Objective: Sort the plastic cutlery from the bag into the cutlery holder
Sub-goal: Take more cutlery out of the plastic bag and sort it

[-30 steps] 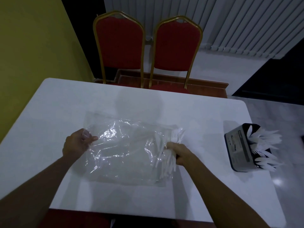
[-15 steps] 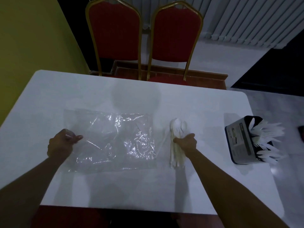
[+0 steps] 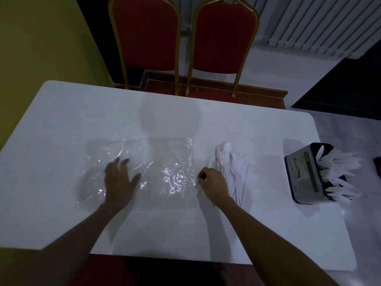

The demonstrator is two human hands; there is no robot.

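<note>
On the tabletop [image 3: 247, 234], my left grip [image 3: 119, 182] lies spread flat on the clear bag [image 3: 165, 162]. My right grip [image 3: 212, 182] curls at the bag's right edge; I cannot tell if it pinches. Loose cutlery [image 3: 233, 168] lies just beside it, and the cutlery holder [image 3: 305, 174] stands farther right.

two bare forearms [image 3: 86, 230], bare left hand [image 3: 119, 182], bare right hand [image 3: 213, 183], narrow wrists

Dim room, olive-yellow wall [image 3: 41, 42] on the left, white table [image 3: 247, 131] in front, two red padded chairs [image 3: 147, 32] with gold frames behind it, white vertical slats [image 3: 319, 23] upper right, pale floor [image 3: 278, 69] below them
</note>
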